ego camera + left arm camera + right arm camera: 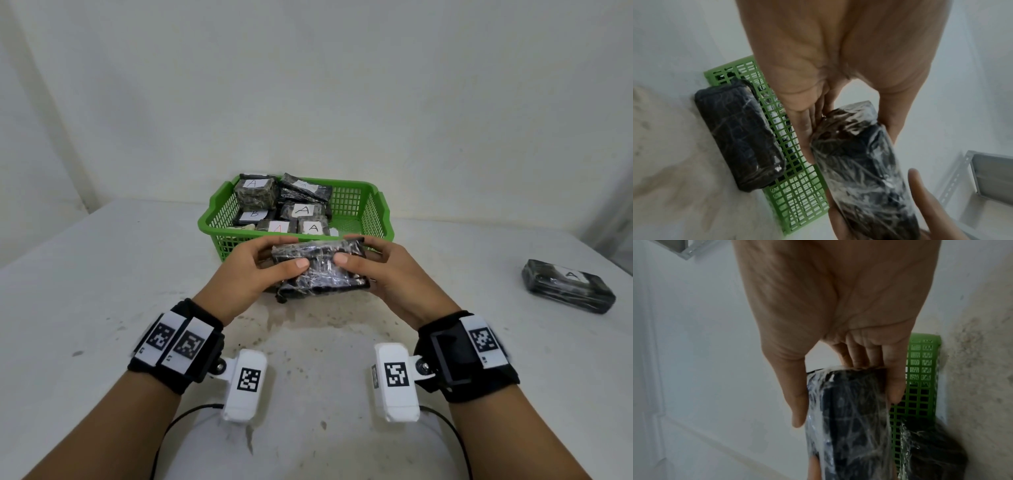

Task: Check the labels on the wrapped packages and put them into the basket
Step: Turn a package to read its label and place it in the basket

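Both forearms are bare. Each wrist wears a wide black fabric wristband (178,346) carrying white rectangular tags printed with black square-code markers: two side by side on the left band, one on the right wristband (469,356). A white rounded camera block (245,387) hangs from the inner side of the left band on a screwed bracket, marked with its own code; a matching white block (395,383) sits on the right. A thin black cable (171,428) trails from each block.

You face a plain white wall (308,85) behind a white table (102,274) whose top is stained and speckled near you. On your right stands a grey metal shelf frame (982,175) with slotted uprights. The light is soft and even.
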